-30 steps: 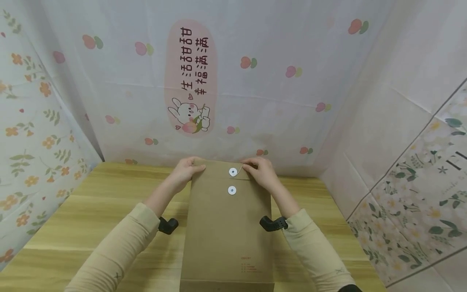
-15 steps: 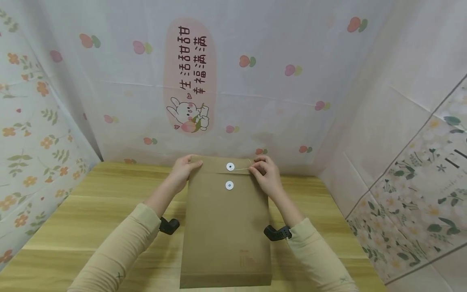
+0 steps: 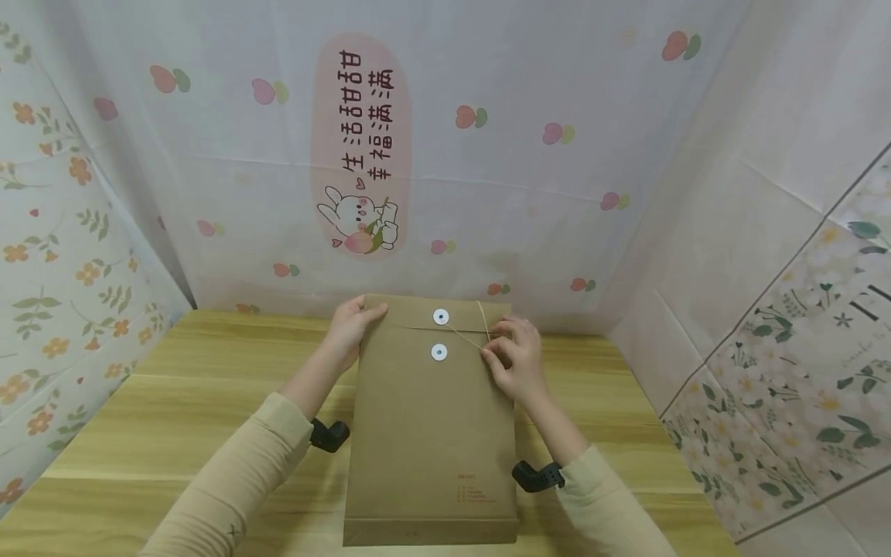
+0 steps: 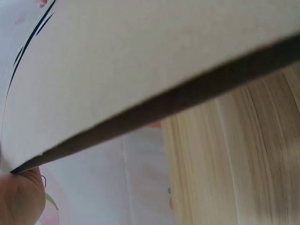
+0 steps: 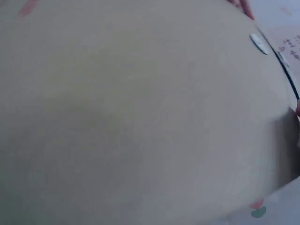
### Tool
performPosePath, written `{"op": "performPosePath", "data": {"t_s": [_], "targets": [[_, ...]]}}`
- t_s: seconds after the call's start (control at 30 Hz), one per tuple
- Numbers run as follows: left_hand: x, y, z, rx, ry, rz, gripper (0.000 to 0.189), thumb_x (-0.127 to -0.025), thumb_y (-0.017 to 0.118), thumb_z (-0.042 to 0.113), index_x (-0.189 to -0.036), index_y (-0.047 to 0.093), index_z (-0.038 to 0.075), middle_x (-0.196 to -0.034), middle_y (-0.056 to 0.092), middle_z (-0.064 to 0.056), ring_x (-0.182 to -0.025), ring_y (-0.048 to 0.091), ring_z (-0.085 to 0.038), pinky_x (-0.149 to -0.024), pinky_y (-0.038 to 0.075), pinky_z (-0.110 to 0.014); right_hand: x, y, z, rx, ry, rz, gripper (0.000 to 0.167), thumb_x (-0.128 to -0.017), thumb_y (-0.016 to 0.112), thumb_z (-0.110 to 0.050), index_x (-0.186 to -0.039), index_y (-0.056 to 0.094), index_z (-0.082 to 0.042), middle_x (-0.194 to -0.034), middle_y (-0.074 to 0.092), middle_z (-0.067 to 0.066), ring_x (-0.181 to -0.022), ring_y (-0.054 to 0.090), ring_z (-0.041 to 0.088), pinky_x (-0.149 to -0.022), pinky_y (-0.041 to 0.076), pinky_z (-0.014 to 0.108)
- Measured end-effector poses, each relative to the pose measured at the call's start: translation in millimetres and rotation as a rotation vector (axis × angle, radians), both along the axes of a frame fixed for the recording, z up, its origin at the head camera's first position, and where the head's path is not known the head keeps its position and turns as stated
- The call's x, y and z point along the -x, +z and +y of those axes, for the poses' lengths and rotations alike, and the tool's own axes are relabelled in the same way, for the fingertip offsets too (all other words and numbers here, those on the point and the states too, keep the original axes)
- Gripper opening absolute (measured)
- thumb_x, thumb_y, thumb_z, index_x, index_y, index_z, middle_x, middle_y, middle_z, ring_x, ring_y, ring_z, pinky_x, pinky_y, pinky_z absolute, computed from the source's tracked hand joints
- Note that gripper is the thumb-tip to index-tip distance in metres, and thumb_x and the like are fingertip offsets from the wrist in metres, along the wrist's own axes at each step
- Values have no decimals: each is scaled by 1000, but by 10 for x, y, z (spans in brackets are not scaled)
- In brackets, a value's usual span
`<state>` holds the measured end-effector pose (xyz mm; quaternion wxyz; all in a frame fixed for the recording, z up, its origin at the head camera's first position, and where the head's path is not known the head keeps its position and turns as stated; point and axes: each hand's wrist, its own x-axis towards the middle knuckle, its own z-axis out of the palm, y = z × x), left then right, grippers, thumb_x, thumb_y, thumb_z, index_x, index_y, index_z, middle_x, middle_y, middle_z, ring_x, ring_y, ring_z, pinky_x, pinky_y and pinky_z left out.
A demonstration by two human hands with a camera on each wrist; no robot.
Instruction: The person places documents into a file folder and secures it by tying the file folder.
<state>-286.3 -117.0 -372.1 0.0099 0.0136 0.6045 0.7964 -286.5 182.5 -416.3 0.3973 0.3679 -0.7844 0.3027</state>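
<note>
A brown paper document envelope (image 3: 431, 433) lies lengthwise in front of me, its flap folded down at the far end. My left hand (image 3: 348, 329) grips the far left corner, thumb on the front face. On the flap sits a white button disc (image 3: 441, 316), with a second white disc (image 3: 438, 352) just below on the body. My right hand (image 3: 517, 360) pinches a thin string (image 3: 466, 338) that runs from the upper disc; more string loops up over the flap's right part. In the right wrist view the envelope (image 5: 140, 117) fills most of the picture, hiding the pinch.
Under the envelope is a wood-grain table (image 3: 230, 371), reaching out on both sides. A white printed cloth (image 3: 529, 186) hangs behind its far edge, and flowered cloths (image 3: 63, 255) flank the sides. Black wrist cameras (image 3: 538, 476) sit near the envelope's long edges.
My right hand has moved right and toward me from beside the upper disc, drawing out the string. The envelope shifted slightly left and away. My left hand stays on its corner.
</note>
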Motion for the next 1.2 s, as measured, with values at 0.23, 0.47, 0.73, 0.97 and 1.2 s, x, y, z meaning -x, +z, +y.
{"op": "performPosePath", "data": {"t_s": [0.23, 0.47, 0.73, 0.97, 1.2], "targets": [[-18, 1, 9, -3, 2, 13, 4, -96, 55, 5, -95, 59, 6, -76, 66, 3, -64, 64, -11, -62, 55, -26, -138, -68, 42, -12, 128, 34, 12, -74, 72, 2, -73, 63, -6, -89, 67, 8, -103, 58, 34, -105, 29, 54], [-21, 5, 16, -13, 7, 19, 4, -95, 56, 6, -98, 59, 5, -77, 67, 3, -65, 65, -11, -63, 55, -26, -242, -109, 67, -15, 102, 65, 3, -83, 67, 1, -83, 67, -2, -69, 63, 3, -55, 51, 13, -59, 50, 25], [-38, 15, 40, 2, 18, 4, 14, -95, 58, 8, -107, 58, 1, -80, 68, 3, -68, 65, -12, -65, 55, -27, -327, -161, 54, -203, -48, 226, 22, -96, 53, -15, -85, 68, -4, -70, 65, 3, -48, 55, 12, -40, 43, 23], [-64, 31, 92, 23, 48, 7, 21, -95, 58, 8, -114, 58, -2, -81, 68, 4, -70, 65, -12, -67, 55, -27, -454, -212, -107, -292, -177, 322, 25, -95, 51, -14, -73, 60, -8, -63, 58, 0, -39, 41, 10, -32, 31, 23], [-78, 19, 118, 24, 70, 8, 10, -95, 58, 8, -102, 60, 1, -79, 67, 2, -67, 65, -12, -64, 55, -27, -509, -247, -255, -340, -176, 303, 18, -89, 56, -10, -72, 60, -8, -62, 53, -1, -39, 37, 10, -33, 29, 21]]}}
